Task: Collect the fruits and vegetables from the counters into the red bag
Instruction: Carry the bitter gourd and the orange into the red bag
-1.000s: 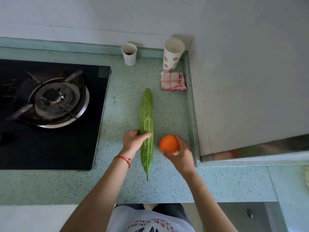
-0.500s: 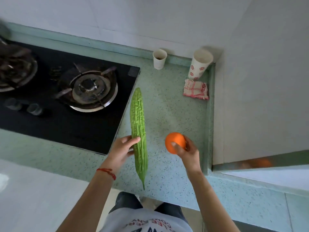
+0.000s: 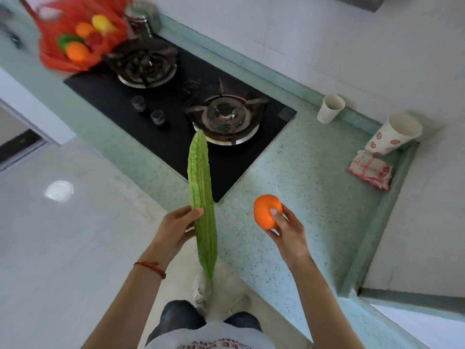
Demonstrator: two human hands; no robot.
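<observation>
The red bag [image 3: 75, 39] has come into view; my left hand [image 3: 173, 233] grips the gourd [image 3: 202, 197], my right hand [image 3: 284, 227] the orange [image 3: 265, 214].

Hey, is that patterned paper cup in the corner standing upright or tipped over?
Tilted, not upright: the patterned paper cup leans with its open mouth toward the wall, base beside the checked cloth. Whether it touches the wall, I cannot tell.

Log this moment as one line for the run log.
left hand: holds bitter gourd | right hand: holds orange | red bag: on counter beyond stove, holding fruit
</observation>
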